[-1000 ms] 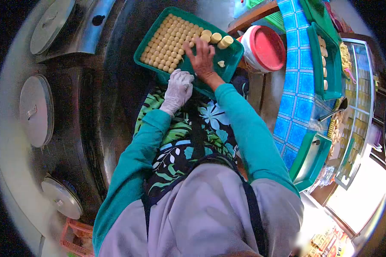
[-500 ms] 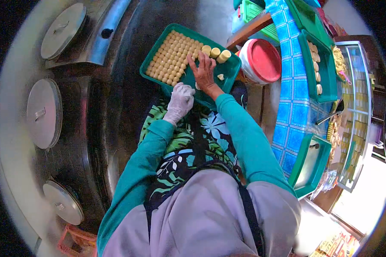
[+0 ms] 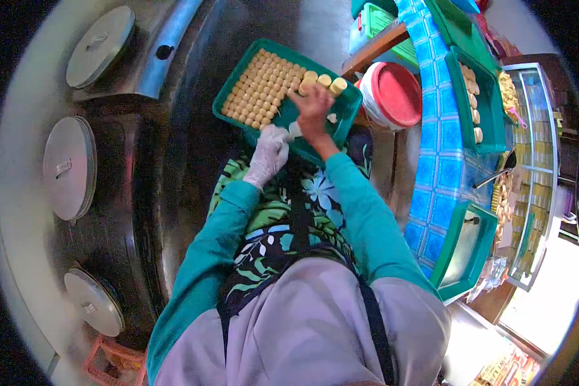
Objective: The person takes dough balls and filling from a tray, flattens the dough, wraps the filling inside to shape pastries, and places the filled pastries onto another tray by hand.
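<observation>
A green tray lies in front of me, its left part packed with rows of small round pale-yellow dough balls. Several taller pale-yellow cylinders stand near its far right side. My left hand, in a white glove, is curled closed at the tray's near edge, beside the lowest balls; whatever it may hold is hidden. My bare right hand, slightly blurred, hovers over the tray just below the cylinders with fingers apart. A small whitish piece shows between the hands, and a pale scrap lies right of my right hand.
A white bucket with a red lid stands right of the tray. Further right, a blue-checked table carries green trays, one with pale oblong pieces. Round metal lids sit on the dark stove at left.
My right hand has shifted slightly right and down, away from the rows of balls. My left hand stays curled at the tray's near edge.
</observation>
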Available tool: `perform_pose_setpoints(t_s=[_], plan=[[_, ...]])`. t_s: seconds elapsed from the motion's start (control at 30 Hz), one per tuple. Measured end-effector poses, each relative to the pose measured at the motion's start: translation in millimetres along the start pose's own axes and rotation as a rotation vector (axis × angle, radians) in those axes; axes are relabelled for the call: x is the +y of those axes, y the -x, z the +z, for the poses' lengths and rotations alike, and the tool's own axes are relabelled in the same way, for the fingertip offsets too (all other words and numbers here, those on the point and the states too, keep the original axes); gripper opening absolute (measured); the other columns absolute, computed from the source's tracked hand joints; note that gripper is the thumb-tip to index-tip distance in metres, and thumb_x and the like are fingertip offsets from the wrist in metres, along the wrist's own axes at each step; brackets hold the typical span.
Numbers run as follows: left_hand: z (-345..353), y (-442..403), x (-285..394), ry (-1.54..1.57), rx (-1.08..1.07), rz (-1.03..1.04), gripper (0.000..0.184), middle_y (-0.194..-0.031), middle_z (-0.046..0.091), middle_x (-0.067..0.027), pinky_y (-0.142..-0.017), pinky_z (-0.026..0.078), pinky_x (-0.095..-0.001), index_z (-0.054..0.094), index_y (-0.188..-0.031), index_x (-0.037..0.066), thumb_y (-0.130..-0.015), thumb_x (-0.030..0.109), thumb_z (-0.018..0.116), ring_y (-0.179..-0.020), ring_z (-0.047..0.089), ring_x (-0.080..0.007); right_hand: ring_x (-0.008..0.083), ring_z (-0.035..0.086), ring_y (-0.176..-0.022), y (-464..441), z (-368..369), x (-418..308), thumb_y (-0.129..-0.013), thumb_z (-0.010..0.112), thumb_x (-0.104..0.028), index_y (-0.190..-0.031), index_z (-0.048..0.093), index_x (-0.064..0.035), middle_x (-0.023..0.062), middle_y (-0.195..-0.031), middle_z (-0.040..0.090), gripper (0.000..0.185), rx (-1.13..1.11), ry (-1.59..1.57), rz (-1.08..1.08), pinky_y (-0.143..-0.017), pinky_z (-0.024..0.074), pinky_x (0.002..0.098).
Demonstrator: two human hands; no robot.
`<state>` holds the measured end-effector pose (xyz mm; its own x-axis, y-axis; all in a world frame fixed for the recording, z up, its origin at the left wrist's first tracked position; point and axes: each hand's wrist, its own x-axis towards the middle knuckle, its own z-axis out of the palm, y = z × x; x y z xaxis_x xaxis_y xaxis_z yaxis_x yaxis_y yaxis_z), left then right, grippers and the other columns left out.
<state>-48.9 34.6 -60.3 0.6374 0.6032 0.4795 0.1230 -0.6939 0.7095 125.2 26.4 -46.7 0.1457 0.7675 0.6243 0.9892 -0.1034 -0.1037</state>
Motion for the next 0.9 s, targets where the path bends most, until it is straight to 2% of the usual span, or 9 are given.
perform_pose_setpoints(t_s=[0.07, 0.1, 0.17, 0.27, 0.37, 0.53, 0.63, 0.73, 0.9], plan=[[-4.0, -9.1, 6.8, -0.088, -0.057, -0.050, 0.033, -0.109, 0.062, -0.0129, -0.097, 0.041, -0.0466, 0.062, -0.106, 0.005, -0.073, 0.002, 0.060, -0.108, 0.053, -0.0368, 0.0313, 0.046, -0.115, 13.8, -27.5, 10.3, -0.067, 0.061, 0.000, -0.094, 0.074, -0.0225, 0.0078, -0.111, 0.057, 0.037, -0.107, -0.040, 0.144, -0.091, 0.0353, 0.0462], [-16.3, -24.7, 29.8, -0.320, -0.233, -0.133, 0.038, -0.124, 0.057, -0.0143, -0.102, 0.034, -0.0545, 0.059, -0.118, 0.004, -0.082, 0.014, 0.060, -0.122, 0.042, -0.0443, 0.0310, 0.046, -0.114, 28.7, -39.1, 14.7, -0.068, 0.061, -0.001, -0.094, 0.074, -0.0237, 0.0072, -0.110, 0.058, 0.037, -0.221, -0.018, 0.192, -0.090, 0.0361, 0.0457], [1.2, -22.9, 26.2, -0.576, -0.183, 0.032, 0.051, -0.127, 0.056, -0.0150, -0.104, 0.023, -0.0679, 0.058, -0.122, 0.002, -0.086, 0.038, 0.061, -0.127, 0.034, -0.0540, 0.0343, 0.044, -0.118, 53.5, -55.8, 16.2, -0.070, 0.061, -0.001, -0.104, 0.071, -0.0261, 0.0121, -0.120, 0.055, 0.044, -0.365, -0.057, 0.148, -0.092, 0.0360, 0.0491], [15.4, -18.0, 25.0, -0.571, -0.349, 0.104, 0.068, -0.134, 0.054, -0.0128, -0.105, 0.016, -0.0719, 0.055, -0.130, 0.003, -0.089, 0.056, 0.052, -0.132, 0.028, -0.0557, 0.0451, 0.031, -0.131, 73.9, -65.6, 18.3, -0.078, 0.055, -0.001, -0.131, 0.056, -0.0323, 0.0268, -0.142, 0.036, 0.061, -0.625, 0.174, -0.036, -0.100, 0.0308, 0.0592], [13.0, -20.6, 23.9, -0.586, -0.522, 0.060, 0.072, -0.143, 0.046, -0.0120, -0.103, 0.015, -0.0736, 0.049, -0.137, 0.005, -0.091, 0.061, 0.045, -0.134, 0.025, -0.0567, 0.0486, 0.028, -0.133, 73.9, -75.2, 16.3, -0.084, 0.054, -0.010, -0.128, 0.058, -0.0312, 0.0283, -0.139, 0.035, 0.049, -0.652, 0.157, -0.018, -0.100, 0.0315, 0.0651], [14.6, -26.7, 26.8, -0.620, -0.523, 0.117, 0.067, -0.140, 0.050, -0.0129, -0.102, 0.020, -0.0726, 0.050, -0.136, 0.006, -0.093, 0.057, 0.043, -0.134, 0.029, -0.0533, 0.0490, 0.026, -0.135, 71.6, -75.2, 13.7, -0.086, 0.052, -0.009, -0.130, 0.057, -0.0294, 0.0297, -0.143, 0.032, 0.049, -0.632, 0.198, 0.012, -0.102, 0.0282, 0.0659], [18.5, -21.7, 23.3, -0.603, -0.549, 0.101, 0.066, -0.140, 0.050, -0.0137, -0.103, 0.020, -0.0722, 0.050, -0.136, 0.006, -0.094, 0.057, 0.043, -0.134, 0.029, -0.0524, 0.0500, 0.025, -0.135, 66.9, -74.7, 14.4, -0.087, 0.050, -0.008, -0.132, 0.056, -0.0290, 0.0303, -0.146, 0.029, 0.050, -0.791, 0.161, 0.085, -0.103, 0.0259, 0.0666], [24.5, -26.7, 16.7, -0.618, -0.489, 0.103, 0.065, -0.138, 0.052, -0.0116, -0.102, 0.021, -0.0724, 0.051, -0.135, 0.006, -0.095, 0.056, 0.042, -0.134, 0.029, -0.0522, 0.0479, 0.027, -0.134, 63.6, -66.3, 13.4, -0.082, 0.055, -0.006, -0.134, 0.052, -0.0332, 0.0281, -0.147, 0.029, 0.058, -0.580, 0.240, -0.002, -0.101, 0.0272, 0.0635], [19.9, -35.9, 12.6, -0.587, -0.483, 0.099, 0.055, -0.129, 0.057, -0.0098, -0.102, 0.021, -0.0736, 0.055, -0.128, 0.009, -0.096, 0.052, 0.043, -0.134, 0.030, -0.0523, 0.0532, 0.020, -0.136, 64.7, -61.3, 17.1, -0.088, 0.050, -0.009, -0.135, 0.053, -0.0314, 0.0304, -0.150, 0.021, 0.052, -0.620, 0.206, 0.011, -0.106, 0.0227, 0.0661]])
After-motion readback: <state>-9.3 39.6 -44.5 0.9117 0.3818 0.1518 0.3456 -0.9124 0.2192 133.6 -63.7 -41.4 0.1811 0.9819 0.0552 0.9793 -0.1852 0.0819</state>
